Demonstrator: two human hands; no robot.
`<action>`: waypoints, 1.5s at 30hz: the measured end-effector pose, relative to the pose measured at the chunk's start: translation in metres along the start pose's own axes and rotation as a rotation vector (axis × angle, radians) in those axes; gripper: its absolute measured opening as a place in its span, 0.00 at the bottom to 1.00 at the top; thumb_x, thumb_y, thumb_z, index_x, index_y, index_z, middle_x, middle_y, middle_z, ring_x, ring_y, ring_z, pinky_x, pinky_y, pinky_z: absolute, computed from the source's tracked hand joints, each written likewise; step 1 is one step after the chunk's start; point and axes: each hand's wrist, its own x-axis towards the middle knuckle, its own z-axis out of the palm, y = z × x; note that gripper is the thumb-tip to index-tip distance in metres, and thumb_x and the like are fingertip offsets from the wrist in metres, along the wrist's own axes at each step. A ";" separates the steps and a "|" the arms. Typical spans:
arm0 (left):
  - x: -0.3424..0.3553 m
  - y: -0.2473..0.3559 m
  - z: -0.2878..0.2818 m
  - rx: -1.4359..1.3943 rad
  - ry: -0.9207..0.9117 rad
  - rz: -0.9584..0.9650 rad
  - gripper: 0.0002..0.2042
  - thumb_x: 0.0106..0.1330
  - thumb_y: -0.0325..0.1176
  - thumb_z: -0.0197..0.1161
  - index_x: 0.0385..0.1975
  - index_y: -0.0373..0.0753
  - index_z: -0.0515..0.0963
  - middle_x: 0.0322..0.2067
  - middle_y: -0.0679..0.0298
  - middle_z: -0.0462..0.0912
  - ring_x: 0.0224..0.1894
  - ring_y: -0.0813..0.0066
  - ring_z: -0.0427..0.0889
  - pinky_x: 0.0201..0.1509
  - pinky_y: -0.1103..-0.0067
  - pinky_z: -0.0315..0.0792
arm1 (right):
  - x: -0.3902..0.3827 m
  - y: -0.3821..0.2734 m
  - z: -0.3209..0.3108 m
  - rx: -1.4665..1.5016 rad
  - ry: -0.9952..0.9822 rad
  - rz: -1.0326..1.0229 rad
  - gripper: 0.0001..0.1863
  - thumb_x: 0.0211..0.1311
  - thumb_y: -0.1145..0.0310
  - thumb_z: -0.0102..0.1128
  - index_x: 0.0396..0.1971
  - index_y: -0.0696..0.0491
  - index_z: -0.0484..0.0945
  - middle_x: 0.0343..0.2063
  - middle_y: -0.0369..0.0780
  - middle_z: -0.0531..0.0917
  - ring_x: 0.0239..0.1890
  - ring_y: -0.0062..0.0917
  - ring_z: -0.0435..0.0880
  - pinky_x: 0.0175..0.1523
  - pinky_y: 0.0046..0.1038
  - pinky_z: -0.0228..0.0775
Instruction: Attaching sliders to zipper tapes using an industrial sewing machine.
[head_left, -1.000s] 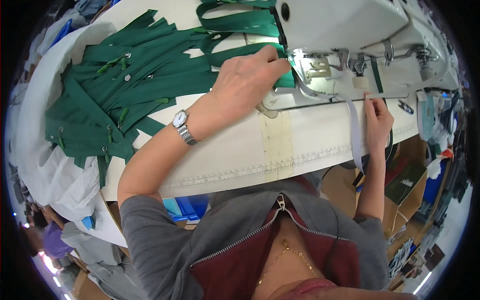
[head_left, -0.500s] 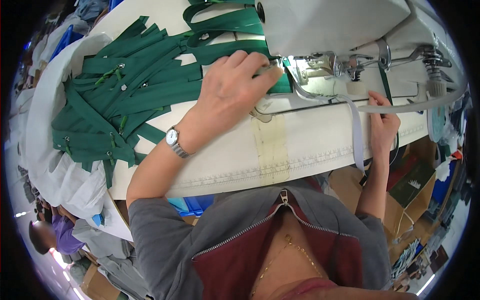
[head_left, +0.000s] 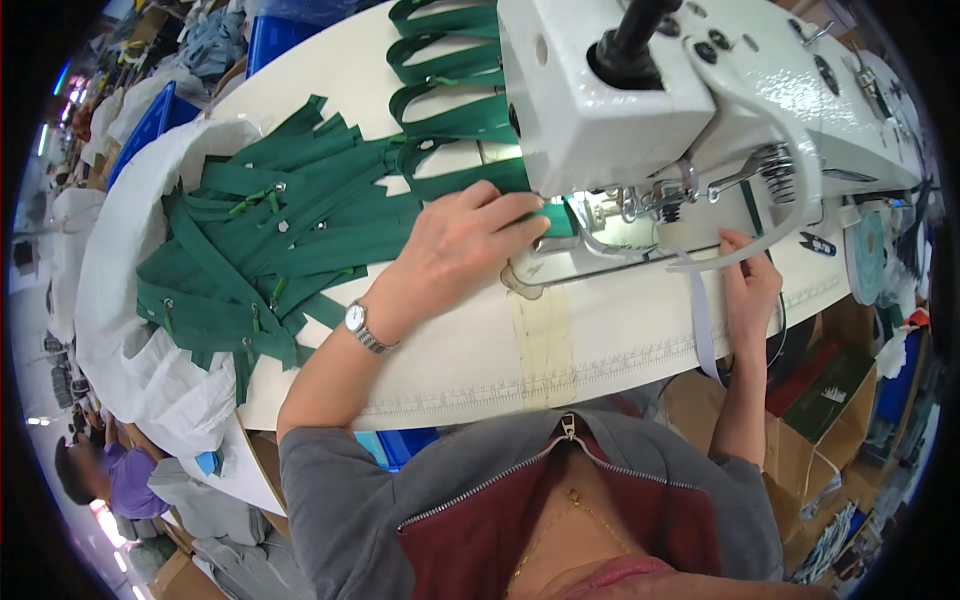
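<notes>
My left hand (head_left: 465,235), with a watch on its wrist, presses closed fingers on a green zipper (head_left: 562,222) at the presser foot of a white sewing machine (head_left: 610,110). Right of the needle area my right hand (head_left: 752,285) has its fingers curled together over a narrow dark green tape (head_left: 751,203). Its fingertips are partly hidden. A pale grey ribbon (head_left: 703,325) hangs over the table edge beside that hand. To the left lies a pile of green zippers (head_left: 290,235) with metal pulls. Looped green zippers (head_left: 450,123) stand behind my left hand.
White cloth (head_left: 110,270) borders the table's left side. A ruler strip (head_left: 450,398) runs along the front edge. Small snips (head_left: 817,244) and a teal reel (head_left: 866,258) lie at right, above a cardboard box (head_left: 820,430). Another person (head_left: 130,480) is at far left.
The view has tilted, so more of the machine and the looped zippers shows. Both hands stay at nearly the same places on the table.
</notes>
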 end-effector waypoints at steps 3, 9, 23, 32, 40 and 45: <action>-0.002 -0.001 0.002 -0.067 0.006 0.030 0.10 0.46 0.26 0.60 0.31 0.40 0.78 0.39 0.71 0.79 0.26 0.76 0.72 0.25 0.82 0.71 | -0.002 0.001 -0.001 0.005 -0.006 0.012 0.08 0.57 0.75 0.55 0.36 0.59 0.79 0.24 0.38 0.79 0.25 0.16 0.74 0.32 0.17 0.65; 0.000 0.001 0.002 -0.086 -0.009 -0.019 0.11 0.47 0.25 0.59 0.32 0.41 0.79 0.40 0.72 0.80 0.26 0.76 0.73 0.25 0.81 0.71 | 0.001 0.001 0.002 0.030 0.019 -0.041 0.08 0.56 0.75 0.56 0.35 0.58 0.79 0.23 0.39 0.80 0.24 0.17 0.75 0.32 0.18 0.67; 0.005 0.003 0.008 -0.009 -0.043 -0.080 0.13 0.50 0.27 0.57 0.37 0.43 0.78 0.36 0.74 0.78 0.29 0.77 0.73 0.27 0.82 0.70 | 0.003 0.000 0.000 0.009 0.027 -0.036 0.08 0.56 0.74 0.57 0.35 0.58 0.79 0.23 0.39 0.80 0.23 0.19 0.76 0.31 0.19 0.67; 0.010 0.003 0.007 -0.017 -0.043 -0.069 0.13 0.50 0.27 0.58 0.36 0.43 0.78 0.37 0.73 0.78 0.28 0.76 0.72 0.27 0.81 0.70 | 0.003 0.001 0.000 -0.012 0.030 -0.071 0.08 0.55 0.73 0.57 0.35 0.58 0.79 0.22 0.39 0.80 0.23 0.19 0.75 0.31 0.19 0.67; 0.008 0.002 0.008 0.097 -0.168 -0.156 0.13 0.48 0.26 0.58 0.36 0.44 0.78 0.31 0.67 0.73 0.29 0.71 0.71 0.29 0.79 0.69 | 0.018 -0.024 -0.027 0.060 -0.342 0.200 0.11 0.55 0.72 0.56 0.37 0.60 0.78 0.20 0.35 0.77 0.23 0.14 0.71 0.29 0.18 0.64; 0.000 0.002 -0.014 0.186 -0.102 -0.203 0.18 0.48 0.23 0.56 0.41 0.43 0.76 0.39 0.65 0.74 0.31 0.69 0.73 0.34 0.77 0.69 | 0.008 -0.025 -0.028 -0.113 -0.041 -0.156 0.08 0.54 0.75 0.57 0.35 0.59 0.78 0.23 0.38 0.79 0.22 0.15 0.75 0.28 0.19 0.68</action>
